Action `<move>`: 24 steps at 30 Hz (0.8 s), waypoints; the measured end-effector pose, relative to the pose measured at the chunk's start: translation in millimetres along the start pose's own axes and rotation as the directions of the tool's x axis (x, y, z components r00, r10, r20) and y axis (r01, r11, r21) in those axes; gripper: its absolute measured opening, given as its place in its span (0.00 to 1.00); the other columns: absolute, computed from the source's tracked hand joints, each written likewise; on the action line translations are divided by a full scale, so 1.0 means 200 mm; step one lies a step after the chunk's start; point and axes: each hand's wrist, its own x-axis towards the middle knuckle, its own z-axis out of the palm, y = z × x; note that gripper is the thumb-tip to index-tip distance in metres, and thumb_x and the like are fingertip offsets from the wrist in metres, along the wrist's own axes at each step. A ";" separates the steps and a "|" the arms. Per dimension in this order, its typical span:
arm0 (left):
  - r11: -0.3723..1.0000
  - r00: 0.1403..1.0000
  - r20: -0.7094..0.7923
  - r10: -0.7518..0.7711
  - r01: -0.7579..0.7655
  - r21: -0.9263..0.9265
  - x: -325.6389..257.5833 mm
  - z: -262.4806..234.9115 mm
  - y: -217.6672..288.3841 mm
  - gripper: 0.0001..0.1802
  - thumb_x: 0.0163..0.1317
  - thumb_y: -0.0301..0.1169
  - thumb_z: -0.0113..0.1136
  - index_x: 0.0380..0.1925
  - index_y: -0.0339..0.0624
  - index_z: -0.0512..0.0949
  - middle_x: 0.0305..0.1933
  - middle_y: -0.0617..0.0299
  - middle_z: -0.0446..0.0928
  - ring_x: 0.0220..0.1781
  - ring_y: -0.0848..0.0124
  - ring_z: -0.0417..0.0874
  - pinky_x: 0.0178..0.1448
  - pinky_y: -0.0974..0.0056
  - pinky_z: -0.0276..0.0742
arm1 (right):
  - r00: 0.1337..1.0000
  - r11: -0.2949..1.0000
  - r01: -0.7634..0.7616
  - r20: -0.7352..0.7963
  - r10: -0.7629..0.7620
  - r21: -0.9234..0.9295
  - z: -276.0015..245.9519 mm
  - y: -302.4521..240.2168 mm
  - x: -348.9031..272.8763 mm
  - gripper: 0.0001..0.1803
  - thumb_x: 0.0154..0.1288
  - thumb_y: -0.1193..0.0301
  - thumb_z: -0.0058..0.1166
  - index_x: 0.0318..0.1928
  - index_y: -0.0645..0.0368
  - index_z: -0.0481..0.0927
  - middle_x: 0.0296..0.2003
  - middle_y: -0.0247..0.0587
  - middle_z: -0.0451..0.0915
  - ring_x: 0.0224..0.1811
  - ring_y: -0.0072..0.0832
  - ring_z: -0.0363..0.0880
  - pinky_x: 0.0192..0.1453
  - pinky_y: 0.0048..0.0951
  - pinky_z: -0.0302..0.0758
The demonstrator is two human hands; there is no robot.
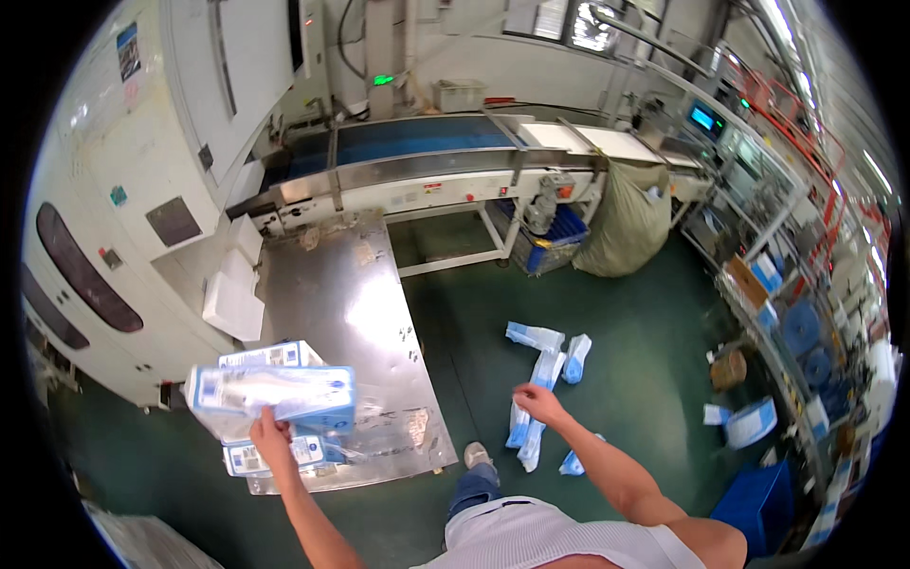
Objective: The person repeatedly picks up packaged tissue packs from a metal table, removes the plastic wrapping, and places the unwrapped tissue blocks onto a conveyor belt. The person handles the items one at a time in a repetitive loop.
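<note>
My left hand [272, 436] grips the near side of a blue-and-white plastic-wrapped pack [275, 387] at the left. Below that pack, similar blue-and-white packs [248, 459] lie stacked at the near end of a metal table; the held one hides part of them. Out to the right, my right hand [538, 403] hangs above the floor with its fingers curled in, and nothing shows in them. Beneath it, several crumpled blue-and-white plastic wrappers [544, 368] lie scattered on the green floor.
The metal table [355, 294] adjoins a white machine cabinet [104, 209] at the left. Behind runs a blue conveyor belt [417, 138]. A full green sack [626, 218] and a blue-lined crate [555, 237] stand under it. A blue bin [758, 503] is at the near right.
</note>
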 end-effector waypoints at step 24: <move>0.894 0.835 -0.510 -0.209 0.375 0.248 0.04 1.76 -1.30 0.30 0.76 0.48 0.54 0.36 0.24 0.84 0.27 0.52 0.84 0.29 0.61 0.84 0.38 0.54 0.78 | 0.177 0.472 0.881 0.923 -0.343 0.006 1.07 -1.00 2.01 0.18 0.76 0.56 0.47 0.44 0.57 0.80 0.39 0.55 0.84 0.46 0.57 0.83 0.50 0.54 0.78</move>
